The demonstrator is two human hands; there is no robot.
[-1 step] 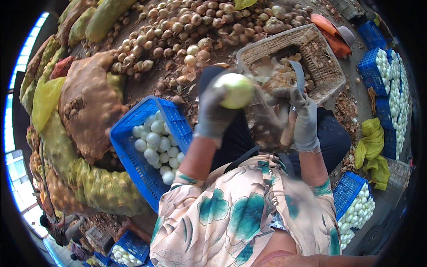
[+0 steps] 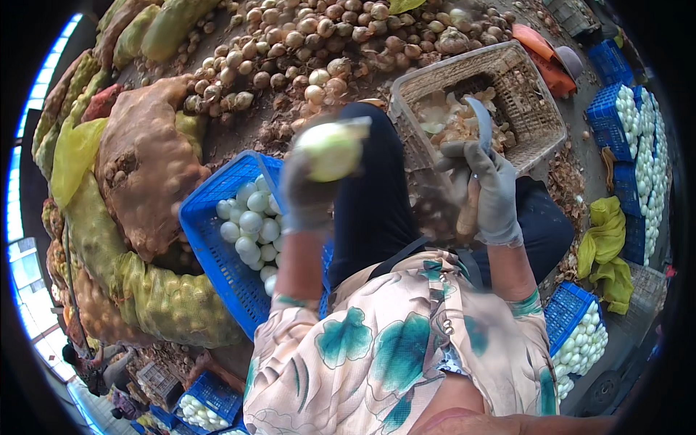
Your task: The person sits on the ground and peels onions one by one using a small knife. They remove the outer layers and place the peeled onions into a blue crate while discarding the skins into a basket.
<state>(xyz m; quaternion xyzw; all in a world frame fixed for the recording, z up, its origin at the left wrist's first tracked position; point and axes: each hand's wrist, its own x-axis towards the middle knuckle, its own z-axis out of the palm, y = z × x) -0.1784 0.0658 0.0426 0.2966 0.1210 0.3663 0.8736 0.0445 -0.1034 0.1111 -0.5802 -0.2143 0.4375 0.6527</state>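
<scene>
Smeared by motion, my gloved left hand (image 2: 308, 188) is closed around a pale greenish-white onion (image 2: 333, 151), over my left thigh and beside a blue crate (image 2: 196, 206). Peeled white onions (image 2: 250, 221) lie inside that crate. My right hand (image 2: 493, 185), also in a grey glove, grips a knife by its wooden handle (image 2: 469, 210). The curved knife blade (image 2: 480, 119) points up and away, over the near side of a dirty pale crate (image 2: 533, 156). Loose onion skins (image 2: 457, 116) and scraps lie in the pale crate.
Unpeeled onions (image 2: 312, 43) spread over the ground ahead. Full mesh sacks (image 2: 145, 174) are piled at the left. Blue crates of peeled onions (image 2: 629, 148) stand on the right, with a yellow mesh bag (image 2: 605, 235) nearby. Other people (image 2: 101, 370) are at the lower left.
My left hand has moved left with the onion, from between my knees toward the blue crate. My right hand and the knife have hardly moved.
</scene>
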